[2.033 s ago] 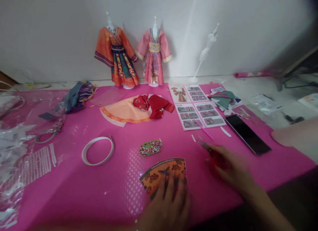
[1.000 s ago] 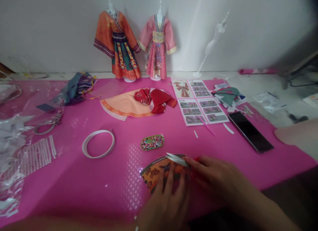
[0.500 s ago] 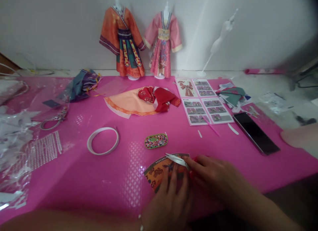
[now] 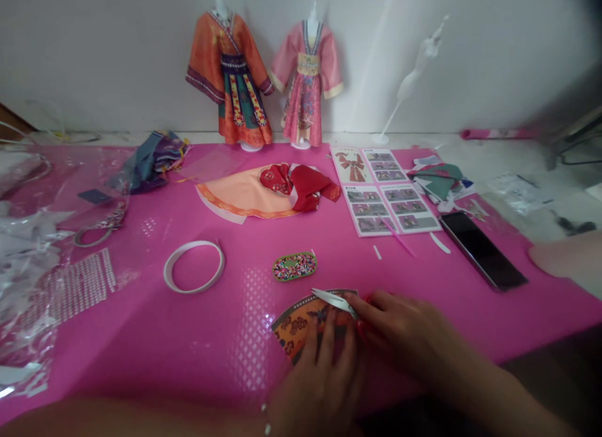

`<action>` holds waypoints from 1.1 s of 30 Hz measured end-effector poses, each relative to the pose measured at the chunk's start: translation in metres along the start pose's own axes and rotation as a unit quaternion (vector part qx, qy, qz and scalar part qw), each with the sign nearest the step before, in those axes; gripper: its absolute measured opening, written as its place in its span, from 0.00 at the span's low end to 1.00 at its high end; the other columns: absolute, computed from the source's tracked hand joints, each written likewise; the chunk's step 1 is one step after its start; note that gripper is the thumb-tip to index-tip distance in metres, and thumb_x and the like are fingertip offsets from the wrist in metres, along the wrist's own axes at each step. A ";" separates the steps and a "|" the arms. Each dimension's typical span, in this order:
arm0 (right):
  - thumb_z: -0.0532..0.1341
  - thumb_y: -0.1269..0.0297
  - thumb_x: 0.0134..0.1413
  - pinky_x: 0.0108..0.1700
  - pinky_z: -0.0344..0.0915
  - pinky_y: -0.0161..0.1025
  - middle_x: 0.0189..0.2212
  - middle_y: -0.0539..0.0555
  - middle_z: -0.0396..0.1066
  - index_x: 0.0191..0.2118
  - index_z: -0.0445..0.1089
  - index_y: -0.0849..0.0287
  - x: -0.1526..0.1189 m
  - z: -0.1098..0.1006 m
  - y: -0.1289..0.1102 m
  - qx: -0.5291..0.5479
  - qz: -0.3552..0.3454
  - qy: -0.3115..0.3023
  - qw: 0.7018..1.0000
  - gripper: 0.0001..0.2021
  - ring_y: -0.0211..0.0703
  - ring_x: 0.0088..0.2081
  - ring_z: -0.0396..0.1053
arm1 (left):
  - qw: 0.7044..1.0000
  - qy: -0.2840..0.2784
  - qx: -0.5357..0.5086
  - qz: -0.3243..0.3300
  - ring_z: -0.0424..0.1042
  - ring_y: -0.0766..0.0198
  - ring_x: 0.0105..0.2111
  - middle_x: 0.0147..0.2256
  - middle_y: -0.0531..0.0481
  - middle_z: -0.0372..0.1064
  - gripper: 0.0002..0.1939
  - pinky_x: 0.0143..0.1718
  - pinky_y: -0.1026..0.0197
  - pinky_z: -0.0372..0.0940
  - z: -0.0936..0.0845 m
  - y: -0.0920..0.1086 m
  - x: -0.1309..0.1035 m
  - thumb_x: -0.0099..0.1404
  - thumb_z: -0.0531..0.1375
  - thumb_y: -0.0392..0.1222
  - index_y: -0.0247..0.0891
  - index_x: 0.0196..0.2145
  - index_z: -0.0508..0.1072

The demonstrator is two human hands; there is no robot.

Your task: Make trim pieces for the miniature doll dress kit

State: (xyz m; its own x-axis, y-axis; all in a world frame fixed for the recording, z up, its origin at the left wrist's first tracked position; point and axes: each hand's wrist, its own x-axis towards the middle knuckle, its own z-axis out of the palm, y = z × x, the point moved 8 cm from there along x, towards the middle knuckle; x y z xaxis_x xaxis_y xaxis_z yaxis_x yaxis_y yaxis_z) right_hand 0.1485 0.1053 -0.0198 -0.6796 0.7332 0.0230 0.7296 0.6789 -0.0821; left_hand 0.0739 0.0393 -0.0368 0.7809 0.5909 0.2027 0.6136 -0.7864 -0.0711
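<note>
A fan-shaped fabric piece [image 4: 292, 329] with an orange butterfly-and-flower pattern lies on the pink mat [image 4: 155, 336]. My left hand [image 4: 320, 374] rests on it, fingers stretched out and spread, pressing it down. My right hand [image 4: 399, 327] grips red-handled scissors [image 4: 335, 300]; their pale blades lie over the dark upper border of the fabric. Part of the handles is hidden by my fingers. Just beyond the fabric sits a green oval tray [image 4: 295, 267] with small multicoloured beads.
A tape roll [image 4: 194, 268] lies left, near strips of stick-on pearls [image 4: 89, 280] and plastic bags [image 4: 28, 255]. Beyond are a peach-and-red doll garment [image 4: 244, 192], an instruction sheet [image 4: 376, 202] and a phone [image 4: 484, 252]. Two dressed doll stands [image 4: 235, 79] and a bare white one [image 4: 416, 73] stand behind.
The view has shifted very slightly. Both hands, the scissors and the fabric piece keep nearly the same places.
</note>
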 end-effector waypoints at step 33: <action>0.62 0.71 0.54 0.24 0.48 0.39 0.29 0.47 0.71 0.54 0.66 0.53 0.001 0.006 0.003 0.010 0.010 -0.043 0.999 0.21 0.40 0.27 0.71 | 0.999 -0.035 -0.009 0.019 0.67 0.32 0.52 0.57 0.31 0.63 0.36 0.49 0.37 0.57 0.008 0.005 -0.003 0.67 0.49 0.63 0.31 0.59 0.65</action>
State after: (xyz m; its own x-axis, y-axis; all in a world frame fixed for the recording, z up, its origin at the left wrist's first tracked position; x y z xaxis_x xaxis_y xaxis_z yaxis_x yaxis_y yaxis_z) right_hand 0.1498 0.1081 -0.0257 -0.6694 0.7401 -0.0651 0.7422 0.6623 -0.1025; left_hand 0.0759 0.0350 -0.0453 0.8100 0.5713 0.1323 0.5818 -0.8112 -0.0595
